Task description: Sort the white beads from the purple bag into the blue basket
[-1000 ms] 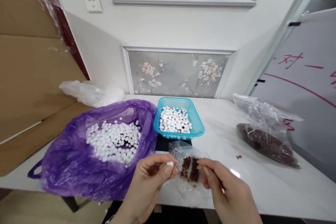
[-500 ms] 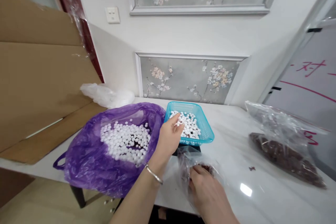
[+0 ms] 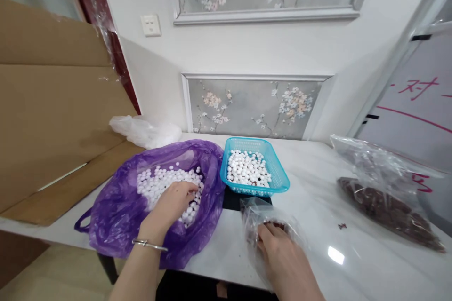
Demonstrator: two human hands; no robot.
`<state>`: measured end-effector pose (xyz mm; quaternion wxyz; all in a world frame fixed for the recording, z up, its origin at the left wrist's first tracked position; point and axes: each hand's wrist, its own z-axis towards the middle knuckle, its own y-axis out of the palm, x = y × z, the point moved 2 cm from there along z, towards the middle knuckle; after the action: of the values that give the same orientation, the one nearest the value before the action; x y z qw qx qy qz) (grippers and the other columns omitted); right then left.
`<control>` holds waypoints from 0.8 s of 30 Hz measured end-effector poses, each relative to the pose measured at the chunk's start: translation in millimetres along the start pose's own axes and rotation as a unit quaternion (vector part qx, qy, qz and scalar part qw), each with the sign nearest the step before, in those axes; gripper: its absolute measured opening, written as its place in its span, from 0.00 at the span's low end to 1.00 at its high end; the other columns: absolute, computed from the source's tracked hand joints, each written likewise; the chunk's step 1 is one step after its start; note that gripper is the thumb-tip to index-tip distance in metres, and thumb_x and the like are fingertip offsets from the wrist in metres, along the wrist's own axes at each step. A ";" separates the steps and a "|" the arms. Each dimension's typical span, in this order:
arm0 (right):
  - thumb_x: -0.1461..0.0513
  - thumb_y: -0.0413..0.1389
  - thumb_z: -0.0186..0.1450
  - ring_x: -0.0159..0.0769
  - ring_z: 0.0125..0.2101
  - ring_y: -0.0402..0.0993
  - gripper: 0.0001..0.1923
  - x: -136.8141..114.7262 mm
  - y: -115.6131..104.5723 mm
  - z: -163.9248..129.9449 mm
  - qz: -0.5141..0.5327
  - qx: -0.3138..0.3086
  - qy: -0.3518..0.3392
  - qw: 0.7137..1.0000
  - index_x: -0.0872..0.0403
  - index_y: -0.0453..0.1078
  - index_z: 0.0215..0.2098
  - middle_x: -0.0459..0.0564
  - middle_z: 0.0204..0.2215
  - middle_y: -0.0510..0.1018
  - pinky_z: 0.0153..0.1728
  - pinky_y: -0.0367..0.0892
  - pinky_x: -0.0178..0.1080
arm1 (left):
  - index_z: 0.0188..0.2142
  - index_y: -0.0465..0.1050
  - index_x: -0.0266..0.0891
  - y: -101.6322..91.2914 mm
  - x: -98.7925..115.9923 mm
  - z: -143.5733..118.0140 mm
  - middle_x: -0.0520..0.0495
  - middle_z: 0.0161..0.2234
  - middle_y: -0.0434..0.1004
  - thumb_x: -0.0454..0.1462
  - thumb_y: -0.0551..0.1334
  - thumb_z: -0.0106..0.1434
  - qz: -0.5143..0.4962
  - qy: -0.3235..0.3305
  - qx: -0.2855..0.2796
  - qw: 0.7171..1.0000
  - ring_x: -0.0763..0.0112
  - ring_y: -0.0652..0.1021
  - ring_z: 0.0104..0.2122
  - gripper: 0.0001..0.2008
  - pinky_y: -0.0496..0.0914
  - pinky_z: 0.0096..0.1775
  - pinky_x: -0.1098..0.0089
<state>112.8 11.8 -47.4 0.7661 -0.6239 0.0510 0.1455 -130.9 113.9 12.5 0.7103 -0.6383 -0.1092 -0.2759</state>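
My left hand (image 3: 174,201) is inside the open purple plastic bag (image 3: 118,218), over a heap of small white balls (image 3: 158,181). Its fingers are bent down among the balls; whether a ball is between them is hidden. My right hand (image 3: 278,249) reaches into a clear plastic bag (image 3: 251,230) with small dark brown pieces (image 3: 280,226) at its mouth. The right fingers are curled, their tips hidden in that bag. Between and beyond the hands stands a blue plastic basket (image 3: 278,174) of white balls, with a few brown bits showing among them.
A larger clear bag of brown pieces (image 3: 384,207) lies on the right of the white table (image 3: 310,188). One loose brown piece (image 3: 342,226) is near it. Left stand a cardboard box (image 3: 52,117) and crumpled clear plastic (image 3: 148,131). A black object (image 3: 231,200) lies under the basket's front.
My left hand has moved left and down from above the blue basket into the purple bag. My right hand stays in the clear bag.
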 end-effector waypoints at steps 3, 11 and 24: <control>0.74 0.50 0.62 0.45 0.32 0.77 0.14 2.1 -2.6 -2.4 0.016 0.033 -0.012 0.999 0.51 0.71 0.32 0.50 0.31 0.79 0.28 0.65 0.39 | 0.30 0.80 0.43 10.7 -7.6 -3.5 0.44 0.31 0.84 0.30 0.61 0.54 0.019 -0.016 -0.001 1.000 0.56 0.80 0.37 0.09 0.68 0.41 0.65; 0.63 0.49 0.68 0.35 0.22 0.73 0.09 15.5 -11.1 -8.4 0.289 0.100 0.037 0.952 0.49 0.70 0.32 0.43 0.23 0.78 0.26 0.67 0.35 | 0.40 0.79 0.37 -2.2 14.5 -8.5 0.38 0.42 0.82 0.35 0.57 0.62 -0.019 0.006 0.068 0.997 0.55 0.79 0.42 0.12 0.68 0.48 0.61; 0.58 0.58 0.65 0.33 0.26 0.75 0.07 5.8 -36.4 -20.6 0.521 0.150 0.080 0.837 0.52 0.76 0.36 0.46 0.25 0.79 0.29 0.71 0.30 | 0.37 0.81 0.39 70.2 115.9 -59.4 0.46 0.31 0.80 0.35 0.67 0.57 -0.523 0.004 -0.093 0.847 0.66 0.78 0.31 0.08 0.72 0.36 0.69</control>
<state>130.9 -13.7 -19.1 0.6544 -0.3923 0.4505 0.4636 -9.8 29.6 2.3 0.3982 -0.5488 -0.3975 -0.6183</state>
